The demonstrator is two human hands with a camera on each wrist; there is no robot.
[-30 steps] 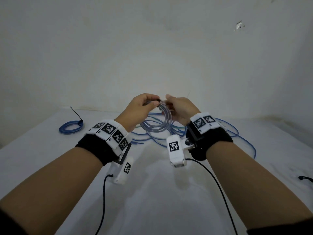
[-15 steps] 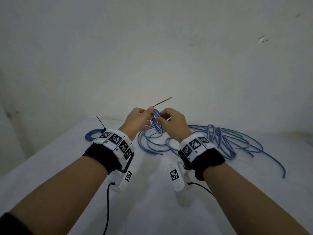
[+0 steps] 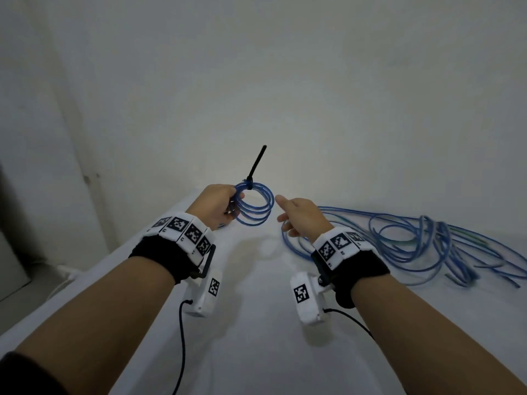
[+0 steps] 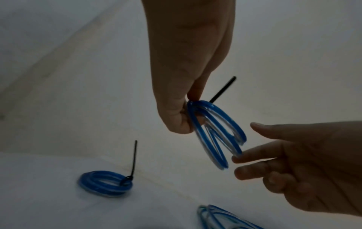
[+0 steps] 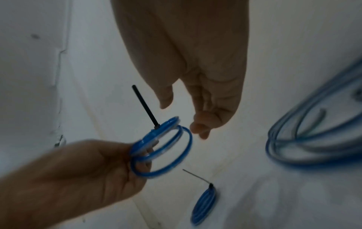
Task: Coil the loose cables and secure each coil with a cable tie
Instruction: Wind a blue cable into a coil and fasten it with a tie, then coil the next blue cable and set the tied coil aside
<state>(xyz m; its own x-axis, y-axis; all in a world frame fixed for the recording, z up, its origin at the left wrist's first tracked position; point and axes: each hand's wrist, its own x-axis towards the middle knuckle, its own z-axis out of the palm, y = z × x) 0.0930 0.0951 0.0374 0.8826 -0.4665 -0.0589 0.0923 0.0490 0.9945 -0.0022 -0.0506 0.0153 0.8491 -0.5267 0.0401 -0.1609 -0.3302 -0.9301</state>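
My left hand (image 3: 221, 205) pinches a small coil of blue cable (image 3: 256, 208) and holds it up above the white table (image 3: 256, 323). A black cable tie (image 3: 255, 163) is cinched round the top of the coil, its tail sticking up. In the left wrist view the coil (image 4: 215, 134) hangs from my fingertips (image 4: 182, 124). My right hand (image 3: 296, 216) hovers just right of the coil with relaxed fingers and holds nothing; the right wrist view shows its fingers (image 5: 201, 128) apart from the coil (image 5: 162, 148). A tangle of loose blue cables (image 3: 413, 243) lies on the table to the right.
Another tied blue coil (image 4: 105, 183) with an upright black tie tail lies on the table far left, also in the right wrist view as a coil (image 5: 203, 206). A pale wall (image 3: 285, 81) rises behind the table. The table's left edge (image 3: 94, 277) drops off.
Both hands were together on the coil and tie; now my right hand has let go and drawn off to the right, while my left hand lifts the tied coil. My head has turned left.
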